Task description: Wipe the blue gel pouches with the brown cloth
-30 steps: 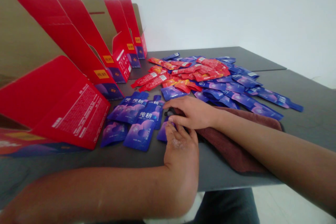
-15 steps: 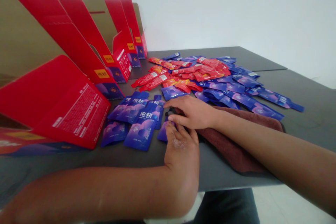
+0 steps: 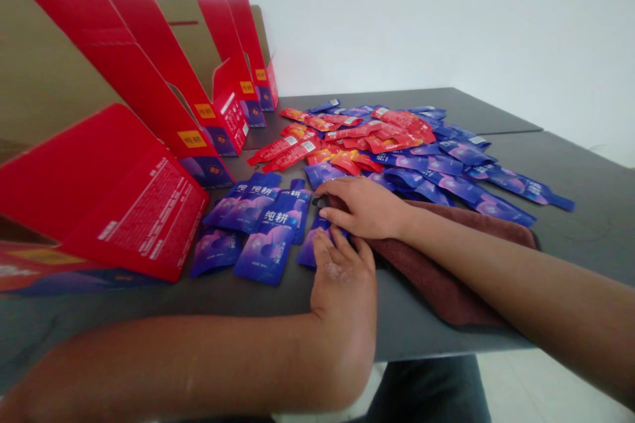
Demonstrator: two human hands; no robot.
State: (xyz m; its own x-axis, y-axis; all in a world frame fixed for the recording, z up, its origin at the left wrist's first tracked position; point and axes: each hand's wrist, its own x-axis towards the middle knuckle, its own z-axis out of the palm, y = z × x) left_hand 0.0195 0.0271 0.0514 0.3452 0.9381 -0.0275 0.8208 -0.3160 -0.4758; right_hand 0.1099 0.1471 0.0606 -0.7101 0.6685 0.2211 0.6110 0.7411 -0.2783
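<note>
A blue-purple sachet lies flat on the table under my hands, its upper part mostly covered. My left hand rests on it with the wrist bent and the fingers stretched forward, slightly apart. Just beyond, my right hand reaches across from the right, palm down, the thumb apart from the curved fingers. A small dark object shows between that thumb and index finger; I cannot make out what it is. Left of my hands, several blue sachets overlap in a loose group.
Red cartons with raised flaps stand along the left side. Farther back lies a heap of red sachets and blue sachets. A brown cloth pad lies under my right forearm on the dark table.
My right hand has shifted slightly away from my left fingers, opening a small gap and showing more of the sachet beneath. My left hand stays in place.
</note>
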